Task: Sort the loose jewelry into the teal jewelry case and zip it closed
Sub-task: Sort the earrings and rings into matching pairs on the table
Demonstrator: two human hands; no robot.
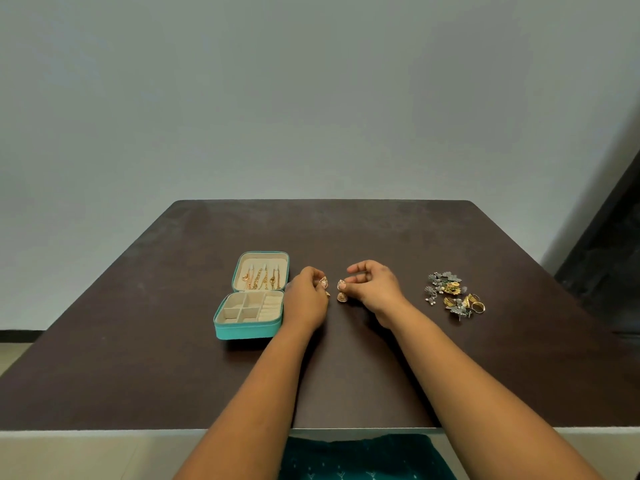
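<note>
1. Left hand (306, 296) pinches a small gold earring (323, 282) at its fingertips; right hand (372, 287) pinches the matching gold earring (341, 291), whose bell-shaped drop hangs just above the table (381, 237). Both hands sit between the case and the pile, near each other but apart.
2. Handling, judged: the earrings look light, rigid at the top, with a free-swinging drop. Likely slippery and easy to fumble; best taken by the flat upper plate, not the drop.
3. Teal jewelry case (247, 329) lies open just left of the left hand. Lid holds gold chains (260, 279); the base compartments appear empty, though small items would be hard to see.
4. Loose jewelry pile (450, 294) (silver and gold pieces, rings) lies well to the right. Pieces overlap, so tangling is a risk.
5. Nothing stands between hands and case.
</note>
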